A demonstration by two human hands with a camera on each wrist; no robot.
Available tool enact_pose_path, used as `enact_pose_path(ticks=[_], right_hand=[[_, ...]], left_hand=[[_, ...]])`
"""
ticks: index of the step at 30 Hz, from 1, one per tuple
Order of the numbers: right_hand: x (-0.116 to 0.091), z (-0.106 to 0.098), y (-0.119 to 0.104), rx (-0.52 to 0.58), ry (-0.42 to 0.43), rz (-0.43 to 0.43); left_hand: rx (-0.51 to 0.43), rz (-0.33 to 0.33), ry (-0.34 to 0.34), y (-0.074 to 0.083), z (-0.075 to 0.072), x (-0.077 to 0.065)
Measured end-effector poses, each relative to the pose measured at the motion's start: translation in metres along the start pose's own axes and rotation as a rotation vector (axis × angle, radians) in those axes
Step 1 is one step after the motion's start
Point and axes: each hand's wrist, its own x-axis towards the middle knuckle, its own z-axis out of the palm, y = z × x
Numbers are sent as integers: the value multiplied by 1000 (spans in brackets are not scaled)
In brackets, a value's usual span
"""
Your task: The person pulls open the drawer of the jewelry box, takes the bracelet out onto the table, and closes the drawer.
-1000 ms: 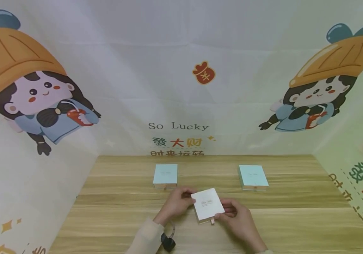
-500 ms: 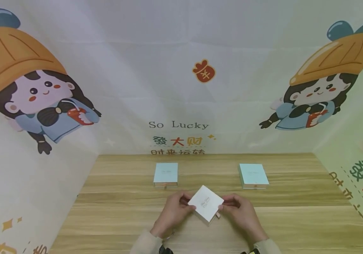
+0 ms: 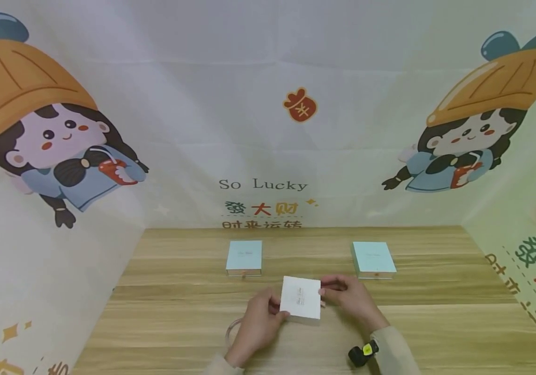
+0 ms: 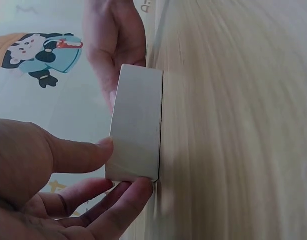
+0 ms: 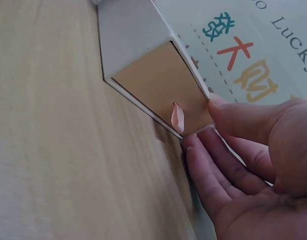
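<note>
Both hands hold a small white drawer box (image 3: 300,297) with faint lettering on its lid, low over the wooden table. My left hand (image 3: 260,320) pinches its near left corner, thumb on one side and fingers on the other, as the left wrist view also shows. At the far right corner my right hand (image 3: 352,297) grips it between thumb and fingers. In the right wrist view the box's tan drawer front (image 5: 166,85) shows, with a pink ribbon pull (image 5: 177,118) sticking out. Whether the box's underside touches the table is hard to tell.
Two pale blue boxes lie farther back on the wooden table (image 3: 179,302): a left blue box (image 3: 244,255) and a right blue box (image 3: 373,258). A printed cloth (image 3: 193,120) hangs behind the table and along both sides.
The white box has been turned counterclockwise, seen from above; its ribbon pull went from the near side to the right. The left hand came nearer, the right hand moved farther back.
</note>
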Motion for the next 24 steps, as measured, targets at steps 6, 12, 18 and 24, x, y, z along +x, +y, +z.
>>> enact_pose_path(ticks=[6,12,18,24], right_hand=[[9,-3,2,8,-82,-8],[13,-6,3,28,-131,-30],[14,-7,0,35,-137,-27],[9,-13,-10,51,-147,0]], left_hand=[[-3,-14,32,3,5,-5],[0,24,56,4,6,-7],[77,13,47,5,3,-7],[228,18,39,7,-3,-8]])
